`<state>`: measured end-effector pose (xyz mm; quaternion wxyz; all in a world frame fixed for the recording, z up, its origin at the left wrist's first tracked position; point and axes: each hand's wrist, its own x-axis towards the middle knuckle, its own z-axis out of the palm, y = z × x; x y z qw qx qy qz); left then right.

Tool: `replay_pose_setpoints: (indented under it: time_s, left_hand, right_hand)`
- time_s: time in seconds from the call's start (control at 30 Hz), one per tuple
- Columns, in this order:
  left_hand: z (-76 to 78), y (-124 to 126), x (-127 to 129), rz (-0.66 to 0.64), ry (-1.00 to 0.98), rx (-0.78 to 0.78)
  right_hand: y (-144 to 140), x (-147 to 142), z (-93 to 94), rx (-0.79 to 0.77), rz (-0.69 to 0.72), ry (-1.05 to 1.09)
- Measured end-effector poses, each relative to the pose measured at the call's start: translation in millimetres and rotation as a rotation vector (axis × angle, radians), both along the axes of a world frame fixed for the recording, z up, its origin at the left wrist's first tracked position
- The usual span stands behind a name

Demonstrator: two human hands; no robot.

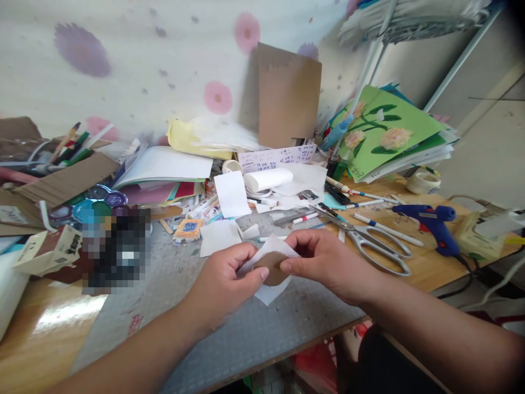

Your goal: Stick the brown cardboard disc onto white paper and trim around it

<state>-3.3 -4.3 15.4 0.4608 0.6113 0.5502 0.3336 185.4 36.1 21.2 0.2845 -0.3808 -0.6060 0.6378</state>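
Note:
A round brown cardboard disc (pixel 274 272) lies against a square of thin white paper (pixel 268 294), held above the grey cutting mat. My left hand (pixel 229 282) pinches the left side, its thumb on the disc and its fingers behind the paper. On the right side, my right hand (pixel 324 262) grips the same disc and paper between thumb and fingers. Paper corners stick out past the disc at top and bottom. Just beyond the hands, white paper squares (pixel 221 236) rest on the mat, with a white paper roll (pixel 268 179) behind them.
Silver scissors (pixel 379 246) and a blue glue gun (pixel 435 221) lie to the right. The cutting mat (pixel 197 339) covers the desk's front. At left stand a drink carton (pixel 51 251), a paint palette (pixel 98 202) and a cardboard box (pixel 61 180) of pens. A brown board (pixel 289 96) leans at the back.

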Motion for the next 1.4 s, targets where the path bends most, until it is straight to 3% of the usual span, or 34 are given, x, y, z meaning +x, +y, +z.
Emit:
replay_pose_setpoints:
  time_s: [0.1, 0.3, 0.43, 0.6, 0.8, 0.9, 0.97, 1.17, 1.27, 1.4]
  left_hand:
    - [-0.4, 0, 0, 0.026, -0.043, -0.031]
    - [-7.8, 0, 4, 0.048, -0.429, -0.216]
    - [-12.2, 2, 6, 0.113, -0.519, -0.275]
    - [-9.6, 1, 3, 0.111, -0.418, -0.213]
    - [3.2, 0, 2, 0.064, 0.003, -0.036]
    - [5.0, -1, 3, 0.051, 0.088, -0.043]
    - [2.6, -1, 4, 0.067, -0.008, -0.089]
    - [-11.6, -5, 17, 0.068, -0.667, -0.200]
    - [-13.7, -7, 22, 0.135, -0.723, -0.163]
    - [-9.0, -4, 18, 0.203, -0.634, -0.193]
  right_hand:
    - [-2, -1, 0.4, 0.043, -0.025, -0.053]
    - [-3, -9, -1.5, 0.035, -0.098, -0.083]
    - [-3, -11, -2.7, 0.029, -0.122, -0.044]
    - [-2, -10, -2.7, -0.004, -0.130, 0.004]
    - [-2, -8, -5.1, -0.077, -0.004, 0.104]
    - [-3, -7, -7.9, -0.075, 0.003, 0.048]
    - [-4, -7, -9.5, -0.042, -0.032, 0.012]
    - [-9, -11, -9.7, -0.015, -0.185, 0.079]
    - [-13, -15, -9.4, -0.012, -0.231, 0.072]
    - [-13, -17, -9.8, 0.016, -0.211, 0.045]
